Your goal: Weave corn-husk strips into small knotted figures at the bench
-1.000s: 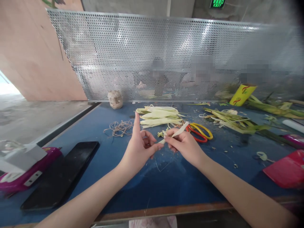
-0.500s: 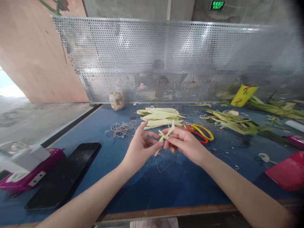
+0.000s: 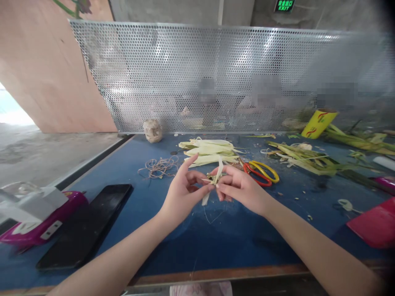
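Observation:
Between my two hands, over the middle of the blue table, is a pale strip of corn husk (image 3: 220, 167) with a small knotted-looking bunch at its middle. My left hand (image 3: 188, 185) pinches it between thumb and fingers, the index finger raised. My right hand (image 3: 239, 187) is closed on it from the other side, thumb against the curled fingers. One strip end stands up and another hangs below the fingertips. Just beyond lies a pile of pale green corn husks (image 3: 212, 149). Scissors with red and yellow handles (image 3: 262, 172) rest right of my right hand.
Tangled twine (image 3: 160, 167) and a black phone (image 3: 89, 224) lie to the left, near a purple-and-white power strip (image 3: 46, 226). A wrapped lump (image 3: 152, 130) stands by the perforated metal screen (image 3: 185, 57). Rightward are husk scraps (image 3: 302, 158), a yellow packet (image 3: 319, 123) and a red box (image 3: 375, 224).
My fingers have shifted on the husk strip, and the right fingers are curled in closer. The strip's upper end now points more upright. Other things lie where they were.

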A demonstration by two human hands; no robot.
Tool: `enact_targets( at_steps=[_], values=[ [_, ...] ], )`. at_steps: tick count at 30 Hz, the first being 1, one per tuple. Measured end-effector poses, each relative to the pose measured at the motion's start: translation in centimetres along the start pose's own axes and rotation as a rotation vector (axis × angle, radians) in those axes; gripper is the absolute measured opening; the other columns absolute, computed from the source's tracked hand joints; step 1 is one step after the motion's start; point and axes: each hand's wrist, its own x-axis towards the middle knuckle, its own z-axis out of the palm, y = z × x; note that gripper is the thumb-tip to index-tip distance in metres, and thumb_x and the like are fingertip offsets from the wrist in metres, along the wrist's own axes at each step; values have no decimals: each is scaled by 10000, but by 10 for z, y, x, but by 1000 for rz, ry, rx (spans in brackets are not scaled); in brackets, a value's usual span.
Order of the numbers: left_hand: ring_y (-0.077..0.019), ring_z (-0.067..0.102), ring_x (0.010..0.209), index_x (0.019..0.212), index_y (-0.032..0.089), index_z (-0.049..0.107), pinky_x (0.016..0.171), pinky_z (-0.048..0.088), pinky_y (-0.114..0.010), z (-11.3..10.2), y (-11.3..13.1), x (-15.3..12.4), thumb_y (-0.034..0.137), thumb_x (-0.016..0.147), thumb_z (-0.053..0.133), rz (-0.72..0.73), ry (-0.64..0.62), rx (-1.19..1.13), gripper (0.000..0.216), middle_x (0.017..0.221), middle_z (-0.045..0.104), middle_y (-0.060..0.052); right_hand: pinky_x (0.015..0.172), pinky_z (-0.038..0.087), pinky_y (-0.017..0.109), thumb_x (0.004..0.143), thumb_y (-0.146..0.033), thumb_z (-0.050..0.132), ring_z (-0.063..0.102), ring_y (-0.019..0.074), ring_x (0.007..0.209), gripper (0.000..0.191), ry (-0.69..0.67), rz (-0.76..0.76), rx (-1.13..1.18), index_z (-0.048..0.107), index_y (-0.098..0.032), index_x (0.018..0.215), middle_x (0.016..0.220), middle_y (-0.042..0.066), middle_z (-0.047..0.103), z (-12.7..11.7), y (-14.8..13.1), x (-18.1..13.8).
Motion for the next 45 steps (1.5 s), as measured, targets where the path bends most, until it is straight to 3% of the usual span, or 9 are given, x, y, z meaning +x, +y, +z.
enact_targets(
  at_steps=[7,13,18,23,28,32,34,37,45],
  values=[
    [-185,584,863,1332,238,267,650,489,-281,-1,0,-2,184,674,688,76,-70,65,784,959,593,-57,477,331,220,844,-266,502,423,78,476,337,-7,-37,-42,332,-178,1120,566,-48,547,1,1,-1],
    [-166,588,770,1348,196,254,580,463,-245,-2,-3,-2,234,703,665,79,-60,176,765,796,611,-28,501,336,223,866,-185,450,415,80,508,422,-89,-89,-16,232,-190,1226,618,-44,544,2,4,-5],
    [-121,542,683,1343,245,253,475,406,-184,-3,-1,-5,181,747,602,202,-85,330,693,751,569,2,538,358,229,818,-133,477,474,93,549,437,-18,-92,-22,272,-193,1199,579,-68,519,2,2,-5],
    [-114,565,628,1354,282,189,398,414,-164,0,0,-6,178,761,591,141,-146,176,724,780,527,7,506,356,212,748,-66,467,436,76,469,467,11,-108,87,337,-188,1180,490,-101,480,5,3,-2],
    [-77,512,534,1310,286,247,347,457,-167,2,2,-3,186,746,616,101,-138,-21,681,798,493,18,476,339,198,721,-46,456,401,66,429,475,78,-184,116,372,-204,1161,463,-112,472,6,8,-2],
    [-90,526,567,1344,264,193,370,461,-170,0,0,-1,164,752,605,107,-169,-8,728,803,523,4,447,317,191,766,-80,438,400,63,416,397,14,-115,109,409,-191,1146,467,-97,485,1,5,-2],
    [-106,543,617,1352,249,198,375,431,-156,-1,-1,-1,155,747,607,107,-180,38,737,805,539,-6,458,340,205,807,-154,451,414,68,426,277,24,-118,49,492,-181,1080,484,-76,491,-1,3,-2],
    [-128,562,723,1356,231,219,427,405,-153,-1,-3,-3,133,740,603,124,-172,91,732,811,552,-15,511,388,227,796,-245,537,473,81,505,102,159,-190,-131,609,-176,818,607,-16,564,-2,3,-2],
    [-123,549,759,1379,219,199,566,423,-202,-1,0,-1,129,736,592,28,-244,62,759,784,553,-3,534,428,239,767,-236,591,549,116,562,116,268,-238,-248,618,-178,670,604,4,618,1,7,-4]
  ],
)
